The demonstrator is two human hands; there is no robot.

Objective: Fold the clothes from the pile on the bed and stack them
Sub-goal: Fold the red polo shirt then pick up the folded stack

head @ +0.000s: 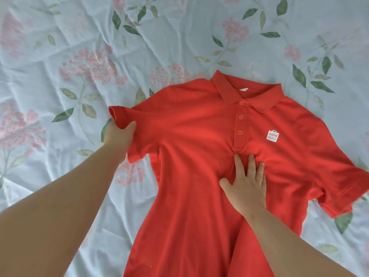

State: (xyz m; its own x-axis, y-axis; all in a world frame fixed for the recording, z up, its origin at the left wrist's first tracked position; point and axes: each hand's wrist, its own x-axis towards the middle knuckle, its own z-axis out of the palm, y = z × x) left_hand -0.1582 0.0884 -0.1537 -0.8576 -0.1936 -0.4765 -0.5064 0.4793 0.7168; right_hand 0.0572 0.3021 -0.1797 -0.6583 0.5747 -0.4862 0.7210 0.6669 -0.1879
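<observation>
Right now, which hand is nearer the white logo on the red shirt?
Right. The right hand presses flat on the shirt just below the logo; the left hand grips the opposite sleeve.

- The hem and lower body of the red polo shirt are cut off by the bottom edge.
- The cuff of the sleeve at the right is clipped by the right edge.
- The fingers of the left grip are hidden behind the sleeve at the left; only the thumb and the back of the hand are seen.
- The cloth under the palm of the right grip is covered.
- The left forearm is cut off by the left and bottom edges, the right forearm by the bottom edge.
- The white neck label is too small to be read.
- The bed sheet is hidden where the shirt lies and is cut off at all four edges.
</observation>
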